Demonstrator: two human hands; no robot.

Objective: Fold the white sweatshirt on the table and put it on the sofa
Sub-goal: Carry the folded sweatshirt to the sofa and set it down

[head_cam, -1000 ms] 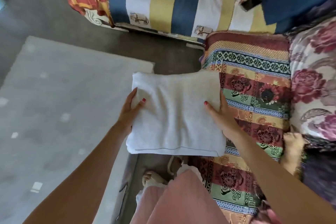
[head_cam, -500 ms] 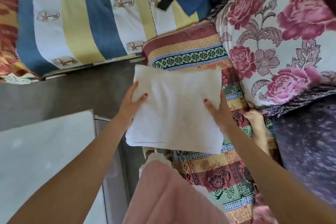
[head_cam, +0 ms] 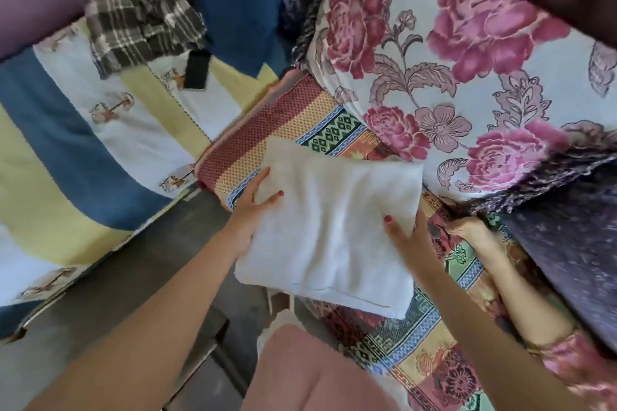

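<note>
The white sweatshirt [head_cam: 330, 227] is folded into a thick rectangle and held flat between my two hands. My left hand [head_cam: 252, 210] grips its left edge, thumb on top and fingers hidden underneath. My right hand [head_cam: 405, 237] grips its right edge the same way. The bundle hangs over the front of the sofa seat, which is covered by a patterned red, green and yellow throw [head_cam: 417, 340]. Whether it touches the throw I cannot tell.
A floral cushion [head_cam: 467, 77] lies just beyond the sweatshirt on the sofa. Another person's hand [head_cam: 467, 227] and sleeve rest on the seat to the right. A striped blue, white and yellow cover [head_cam: 83, 150] with a plaid cloth [head_cam: 143, 20] lies at left. Grey floor [head_cam: 117, 284] runs below.
My hands have carried the folded sweatshirt away from the table, to the right and forward over the sofa seat. The grip on both edges is the same.
</note>
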